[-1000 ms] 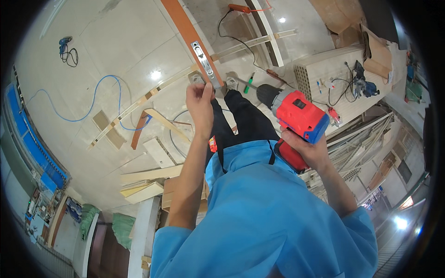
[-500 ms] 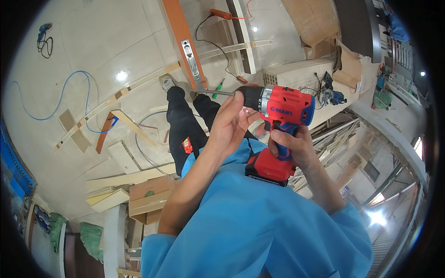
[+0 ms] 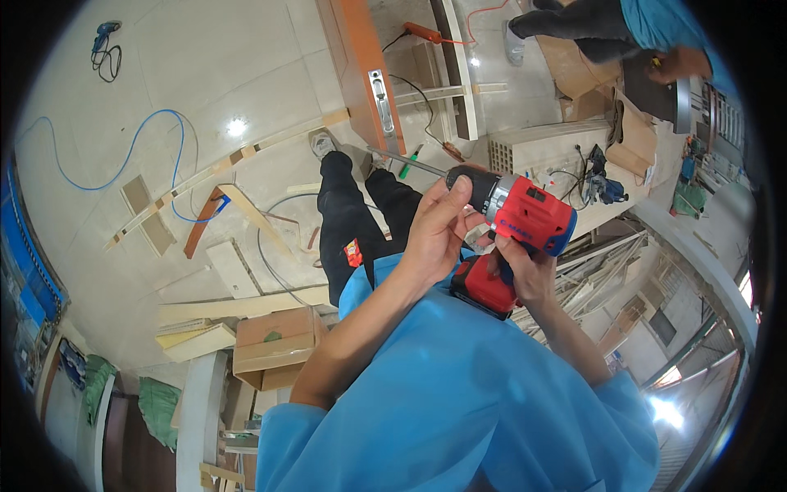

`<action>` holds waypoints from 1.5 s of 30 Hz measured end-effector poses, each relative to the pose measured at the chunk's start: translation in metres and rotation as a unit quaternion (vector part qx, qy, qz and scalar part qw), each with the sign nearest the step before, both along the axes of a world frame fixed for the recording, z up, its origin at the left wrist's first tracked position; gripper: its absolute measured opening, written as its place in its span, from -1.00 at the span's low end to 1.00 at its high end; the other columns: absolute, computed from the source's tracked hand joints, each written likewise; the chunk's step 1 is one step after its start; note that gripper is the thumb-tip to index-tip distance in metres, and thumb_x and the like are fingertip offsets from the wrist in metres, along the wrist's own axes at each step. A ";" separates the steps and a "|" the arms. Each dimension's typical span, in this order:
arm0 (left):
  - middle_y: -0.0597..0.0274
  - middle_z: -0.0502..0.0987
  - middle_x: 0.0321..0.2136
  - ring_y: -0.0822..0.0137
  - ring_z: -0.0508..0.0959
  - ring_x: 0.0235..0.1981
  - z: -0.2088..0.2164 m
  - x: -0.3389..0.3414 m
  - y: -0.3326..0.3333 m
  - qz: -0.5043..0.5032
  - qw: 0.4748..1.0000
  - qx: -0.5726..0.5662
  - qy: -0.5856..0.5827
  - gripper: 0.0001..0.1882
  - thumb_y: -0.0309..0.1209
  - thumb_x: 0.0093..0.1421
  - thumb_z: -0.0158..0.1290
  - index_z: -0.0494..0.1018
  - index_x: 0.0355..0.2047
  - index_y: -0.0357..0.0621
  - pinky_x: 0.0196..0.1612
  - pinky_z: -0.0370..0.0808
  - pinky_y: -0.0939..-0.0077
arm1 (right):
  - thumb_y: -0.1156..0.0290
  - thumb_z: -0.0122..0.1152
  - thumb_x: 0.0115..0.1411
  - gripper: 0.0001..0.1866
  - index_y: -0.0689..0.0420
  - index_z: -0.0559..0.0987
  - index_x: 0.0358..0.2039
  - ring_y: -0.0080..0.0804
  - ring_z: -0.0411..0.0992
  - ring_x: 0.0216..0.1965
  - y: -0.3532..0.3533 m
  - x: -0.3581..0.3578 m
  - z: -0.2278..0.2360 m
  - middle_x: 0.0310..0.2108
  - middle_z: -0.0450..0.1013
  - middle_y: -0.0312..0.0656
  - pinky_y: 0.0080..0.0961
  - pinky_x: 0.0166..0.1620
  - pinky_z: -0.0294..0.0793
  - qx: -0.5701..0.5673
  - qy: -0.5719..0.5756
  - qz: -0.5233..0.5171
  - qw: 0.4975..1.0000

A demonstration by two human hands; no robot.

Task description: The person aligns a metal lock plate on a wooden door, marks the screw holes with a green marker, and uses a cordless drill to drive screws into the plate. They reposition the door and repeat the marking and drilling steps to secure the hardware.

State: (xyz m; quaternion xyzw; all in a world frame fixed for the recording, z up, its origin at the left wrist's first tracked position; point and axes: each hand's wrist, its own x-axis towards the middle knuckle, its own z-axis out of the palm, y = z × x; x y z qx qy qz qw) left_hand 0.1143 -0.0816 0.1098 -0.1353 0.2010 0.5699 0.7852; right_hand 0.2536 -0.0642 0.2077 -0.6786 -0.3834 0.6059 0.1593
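Holding a red cordless drill (image 3: 533, 215) before the blue shirt (image 3: 459, 385), the right hand (image 3: 531, 277) has a closed grip; the left hand (image 3: 436, 230) clasps its black chuck (image 3: 479, 184). An accidental start could wrench that hand.

I'm counting two hands on one red-and-blue drill (image 3: 533, 215): one left hand (image 3: 434, 230) and one right hand (image 3: 529, 279), with one long bit (image 3: 428, 168) sticking out. One orange-brown panel (image 3: 358, 66) is showing one metal lock plate (image 3: 381, 100). Around us I'm seeing one blue corded drill (image 3: 103, 34), one blue hose (image 3: 147, 118), one green-handled tool (image 3: 409, 162) and one cardboard box (image 3: 270, 338). One co-worker (image 3: 602, 29) is showing one bare hand (image 3: 682, 64).
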 end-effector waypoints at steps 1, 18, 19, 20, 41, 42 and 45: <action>0.17 0.61 -0.08 0.37 0.64 -0.11 0.001 0.001 0.000 0.015 1.000 -0.013 -0.021 -0.56 -0.10 0.45 -0.03 0.41 0.11 -0.21 -0.05 0.60 0.44 | 0.42 0.33 0.25 -0.72 0.20 0.56 -0.05 -0.61 0.47 -0.53 0.000 0.002 0.001 -0.29 0.62 -0.18 -0.60 -0.43 0.48 -0.013 -0.003 0.003 1.000; 0.08 0.62 -0.06 0.22 0.62 0.00 -0.006 0.002 0.010 0.073 0.982 -0.036 -0.173 -0.58 -0.03 0.46 -0.08 0.45 0.03 -0.11 0.13 0.53 0.24 | 0.32 0.47 0.13 -0.57 0.19 0.56 -0.03 -0.24 0.60 -0.14 0.024 -0.003 0.003 -0.15 0.59 -0.11 -0.33 -0.11 0.54 0.073 -0.173 0.307 0.933; 0.07 0.62 -0.05 0.21 0.62 0.03 -0.006 0.002 0.011 0.076 0.980 -0.033 -0.180 -0.60 -0.05 0.45 -0.06 0.46 0.05 -0.08 0.15 0.53 0.22 | 0.33 0.46 0.14 -0.58 0.18 0.56 -0.03 -0.23 0.59 -0.14 0.025 -0.004 0.003 -0.15 0.59 -0.11 -0.32 -0.11 0.54 0.077 -0.171 0.311 0.932; 0.08 0.62 -0.05 0.22 0.62 0.02 -0.006 0.001 0.011 0.073 0.981 -0.032 -0.177 -0.58 -0.03 0.46 -0.07 0.45 0.03 -0.11 0.14 0.52 0.23 | 0.35 0.45 0.14 -0.59 0.18 0.57 -0.03 -0.21 0.59 -0.15 0.025 -0.006 0.004 -0.15 0.59 -0.11 -0.31 -0.11 0.54 0.083 -0.169 0.323 0.928; 0.01 0.58 -0.07 0.03 0.57 0.02 -0.002 0.001 0.016 0.161 0.941 -0.077 -0.288 -0.68 -0.15 0.35 0.02 0.47 -0.10 -0.13 0.17 0.45 0.07 | 0.38 0.45 0.04 -0.57 0.21 0.58 -0.08 -0.11 0.58 -0.30 0.065 -0.038 0.031 -0.33 0.58 -0.07 -0.30 -0.20 0.52 0.037 -0.213 0.415 0.884; 0.01 0.59 -0.09 0.04 0.57 0.01 -0.004 0.001 0.015 0.171 0.937 -0.068 -0.295 -0.68 -0.16 0.32 0.02 0.48 -0.11 -0.14 0.16 0.45 0.07 | 0.36 0.45 0.02 -0.56 0.20 0.58 -0.07 -0.07 0.57 -0.29 0.071 -0.044 0.033 -0.31 0.57 -0.08 -0.27 -0.19 0.52 0.025 -0.211 0.418 0.883; 0.02 0.60 -0.14 0.06 0.58 -0.02 -0.009 0.001 0.012 0.188 0.933 -0.056 -0.302 -0.68 -0.18 0.27 0.04 0.49 -0.12 -0.14 0.14 0.46 0.07 | 0.34 0.44 -0.04 -0.57 0.18 0.59 -0.13 0.04 0.57 -0.30 0.088 -0.061 0.037 -0.35 0.58 -0.02 -0.26 -0.21 0.52 0.105 -0.222 0.500 0.831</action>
